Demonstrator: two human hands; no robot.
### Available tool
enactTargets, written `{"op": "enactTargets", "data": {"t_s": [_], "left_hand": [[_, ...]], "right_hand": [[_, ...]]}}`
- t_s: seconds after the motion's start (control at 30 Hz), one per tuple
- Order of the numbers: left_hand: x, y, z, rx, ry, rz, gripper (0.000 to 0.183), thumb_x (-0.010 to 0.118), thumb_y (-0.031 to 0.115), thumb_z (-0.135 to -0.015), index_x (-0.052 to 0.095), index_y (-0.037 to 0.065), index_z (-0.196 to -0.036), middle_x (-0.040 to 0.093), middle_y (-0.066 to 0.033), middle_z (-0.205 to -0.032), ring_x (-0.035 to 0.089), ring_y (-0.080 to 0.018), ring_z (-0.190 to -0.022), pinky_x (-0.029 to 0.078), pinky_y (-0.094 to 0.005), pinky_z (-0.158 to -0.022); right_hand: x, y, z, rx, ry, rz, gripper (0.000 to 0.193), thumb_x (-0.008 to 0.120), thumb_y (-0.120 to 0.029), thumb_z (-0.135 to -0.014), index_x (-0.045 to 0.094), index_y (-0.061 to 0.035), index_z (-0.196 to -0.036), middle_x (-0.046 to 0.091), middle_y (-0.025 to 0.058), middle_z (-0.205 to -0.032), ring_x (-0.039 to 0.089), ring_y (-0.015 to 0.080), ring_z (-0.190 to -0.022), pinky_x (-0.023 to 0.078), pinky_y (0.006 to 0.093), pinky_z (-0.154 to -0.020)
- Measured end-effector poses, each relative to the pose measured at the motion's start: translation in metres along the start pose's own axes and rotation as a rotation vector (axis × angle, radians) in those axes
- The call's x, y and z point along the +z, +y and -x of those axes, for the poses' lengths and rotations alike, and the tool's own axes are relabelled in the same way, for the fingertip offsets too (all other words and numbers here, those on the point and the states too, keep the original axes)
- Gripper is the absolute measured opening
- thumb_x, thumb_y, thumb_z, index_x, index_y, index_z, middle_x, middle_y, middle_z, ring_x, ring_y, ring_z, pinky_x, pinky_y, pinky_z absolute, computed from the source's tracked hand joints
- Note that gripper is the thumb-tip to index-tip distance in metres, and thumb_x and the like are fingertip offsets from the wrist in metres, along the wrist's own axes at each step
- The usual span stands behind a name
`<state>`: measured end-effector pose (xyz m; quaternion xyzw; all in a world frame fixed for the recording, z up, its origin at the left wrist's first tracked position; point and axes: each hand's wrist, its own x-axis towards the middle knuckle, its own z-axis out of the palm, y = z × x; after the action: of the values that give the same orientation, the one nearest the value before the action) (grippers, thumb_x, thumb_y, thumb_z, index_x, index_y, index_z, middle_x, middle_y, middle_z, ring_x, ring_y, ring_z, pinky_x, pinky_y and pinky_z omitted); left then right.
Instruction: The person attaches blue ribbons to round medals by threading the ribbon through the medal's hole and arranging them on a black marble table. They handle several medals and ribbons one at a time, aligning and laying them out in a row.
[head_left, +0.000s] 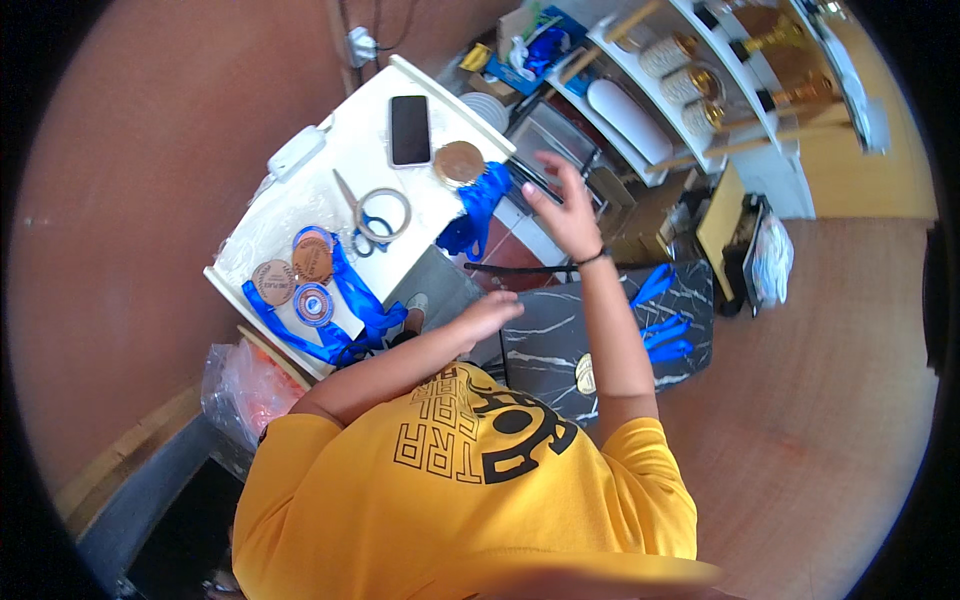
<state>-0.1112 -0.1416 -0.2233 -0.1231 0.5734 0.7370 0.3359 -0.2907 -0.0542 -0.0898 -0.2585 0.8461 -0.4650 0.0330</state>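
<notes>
My right hand (568,215) is raised past the white table's right corner, fingers spread and holding nothing. Close to it, a bundle of blue ribbon (480,212) hangs over the table edge beside a gold-coloured medal (459,163). My left hand (488,318) hovers before my body with fingers stretched out, nothing seen in it. On the table's left end lie a copper-coloured medal (312,258), a paler round medal (273,283) and a blue-rimmed round piece (314,305), with blue ribbons (362,290) around them. Scissors (370,235) lie partly under a roll of tape (384,214).
A phone (410,130) and a white box-like device (297,152) lie on the white table (350,130). To the right, a black marbled table (545,330) bears blue ribbons (665,335) and a gold medal (586,374). Shelves (690,90) with trophies stand at the back right.
</notes>
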Motion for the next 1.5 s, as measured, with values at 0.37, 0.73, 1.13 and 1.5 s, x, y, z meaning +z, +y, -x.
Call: {"op": "enactTargets", "data": {"t_s": [0.37,0.73,1.13,1.5], "left_hand": [[0.133,0.049,0.058,0.09,-0.295,0.294,0.062,0.031,0.05,-0.103,0.034,0.01,-0.15,0.031,-0.0148,-0.156,0.029,-0.0262,-0.145,0.023,-0.0389,-0.118],[0.202,-0.043,-0.036,0.466,-0.037,-1.584,0.071,0.063,0.039,-0.088,0.038,0.007,-0.146,0.03,-0.023,-0.153,0.028,-0.042,-0.142,0.024,-0.0575,-0.113],[0.285,-0.125,-0.165,0.176,0.095,-1.327,0.056,0.08,0.02,-0.072,0.058,0.002,-0.12,0.058,-0.0213,-0.118,0.057,-0.0398,-0.111,0.048,-0.0446,-0.096],[0.278,-0.118,-0.182,0.065,-0.174,-1.354,0.043,0.081,0.016,-0.071,0.062,0.006,-0.108,0.053,-0.0207,-0.118,0.057,-0.0404,-0.112,0.049,-0.0433,-0.093]], "right_hand": [[0.012,0.064,0.288,0.702,0.332,-0.6,0.058,0.045,-0.043,-0.101,0.04,-0.0097,-0.147,0.036,0.0184,-0.151,0.041,0.0278,-0.136,0.034,0.0406,-0.111],[-0.02,0.113,0.456,0.92,0.874,-1.228,0.052,0.061,-0.042,-0.093,0.051,-0.0134,-0.135,0.056,0.0095,-0.132,0.057,0.0267,-0.115,0.048,0.0442,-0.095],[-0.017,0.219,0.451,1.26,0.97,0.279,0.064,0.09,-0.03,-0.059,0.06,-0.0042,-0.109,0.061,0.0198,-0.106,0.059,0.0373,-0.102,0.048,0.0448,-0.088],[-0.011,0.225,0.434,1.339,0.944,0.325,0.048,0.09,-0.017,-0.057,0.062,-0.0062,-0.094,0.064,0.014,-0.093,0.06,0.0343,-0.096,0.047,0.0439,-0.086]]}}
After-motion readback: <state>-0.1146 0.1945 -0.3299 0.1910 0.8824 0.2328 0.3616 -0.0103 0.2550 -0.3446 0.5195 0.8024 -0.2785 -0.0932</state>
